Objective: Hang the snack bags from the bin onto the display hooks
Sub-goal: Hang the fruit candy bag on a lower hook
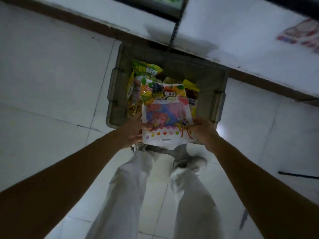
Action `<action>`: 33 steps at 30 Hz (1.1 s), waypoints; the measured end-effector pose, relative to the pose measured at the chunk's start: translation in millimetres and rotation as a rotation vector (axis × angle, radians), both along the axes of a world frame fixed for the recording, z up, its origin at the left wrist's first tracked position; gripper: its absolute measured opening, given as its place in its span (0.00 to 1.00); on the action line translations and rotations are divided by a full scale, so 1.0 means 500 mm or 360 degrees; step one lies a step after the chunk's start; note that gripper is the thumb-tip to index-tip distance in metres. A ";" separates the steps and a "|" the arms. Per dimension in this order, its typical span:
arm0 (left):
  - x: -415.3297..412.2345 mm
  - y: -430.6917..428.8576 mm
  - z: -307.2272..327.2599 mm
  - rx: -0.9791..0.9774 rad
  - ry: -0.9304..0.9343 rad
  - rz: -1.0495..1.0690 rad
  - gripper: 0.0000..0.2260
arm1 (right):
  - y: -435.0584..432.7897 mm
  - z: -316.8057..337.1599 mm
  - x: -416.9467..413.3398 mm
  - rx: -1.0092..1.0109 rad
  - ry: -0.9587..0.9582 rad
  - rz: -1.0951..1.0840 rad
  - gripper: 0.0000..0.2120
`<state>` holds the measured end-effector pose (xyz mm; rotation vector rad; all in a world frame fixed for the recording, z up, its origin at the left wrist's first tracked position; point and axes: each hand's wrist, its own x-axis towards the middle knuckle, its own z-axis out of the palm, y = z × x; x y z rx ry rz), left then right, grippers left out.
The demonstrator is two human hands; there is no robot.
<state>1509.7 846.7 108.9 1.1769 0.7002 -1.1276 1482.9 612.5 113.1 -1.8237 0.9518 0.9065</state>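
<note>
Item: bag (165, 114), white, fruit-printed, hanging just above the bin (114, 94) on the floor (51, 75). The left grip (133, 131) and right grip (203, 131) are each grasping a near corner, probably keeping the slotted end toward the person for hooking. Inside it, other bags (146, 69) are lying.

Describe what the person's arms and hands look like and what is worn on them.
The left forearm and right forearm are bare to the frame edge; no sleeve shows. The left hand and right hand wear no gloves. No watch, bracelet or ring is visible, though the picture is dim.
</note>
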 end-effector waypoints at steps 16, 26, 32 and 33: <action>-0.142 -0.155 0.533 0.0014 -0.0663 -0.0676 0.32 | -0.134 0.551 -0.308 0.0095 -0.0625 -0.0551 0.11; -0.277 -0.372 0.968 -0.0171 -0.1396 -0.0841 0.19 | -0.286 0.946 -0.542 -0.0062 -0.1295 -0.0862 0.10; -0.313 -0.470 1.188 -0.0397 -0.1716 -0.0703 0.09 | -0.348 1.175 -0.613 -0.0311 -0.1716 -0.0871 0.09; -0.320 -0.484 1.218 -0.0432 -0.1762 -0.0686 0.09 | -0.355 1.205 -0.624 -0.0330 -0.1776 -0.0871 0.09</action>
